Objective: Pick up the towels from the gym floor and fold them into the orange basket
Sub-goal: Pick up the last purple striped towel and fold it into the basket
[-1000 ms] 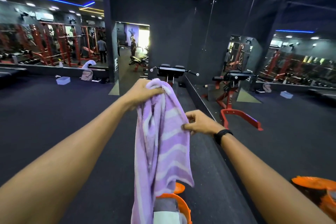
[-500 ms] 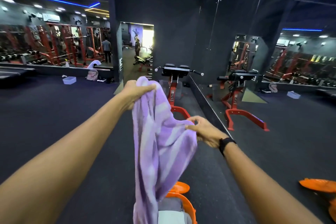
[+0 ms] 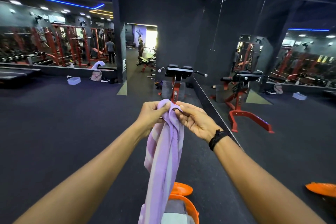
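Observation:
A purple towel with pale stripes (image 3: 164, 160) hangs lengthwise in front of me, bunched at the top. My left hand (image 3: 151, 114) grips its top edge, and my right hand (image 3: 193, 119) pinches the same top edge right beside it, so the two hands almost touch. Under the towel's lower end stands the orange basket (image 3: 190, 203) at the bottom of the view, with grey and white folded cloth (image 3: 174, 214) inside it. The towel hides the basket's left side.
Dark rubber gym floor lies all around. A red and black exercise bench (image 3: 175, 85) stands just beyond my hands. A mirror wall (image 3: 263, 60) runs along the right, reflecting the basket's orange rim (image 3: 321, 189). A pale plastic box (image 3: 74, 80) and a bag (image 3: 96, 75) sit far left.
My right hand has come up and left to meet my left hand at the towel's top edge. The towel now hangs narrower, doubled lengthwise, and both hands sit lower in view.

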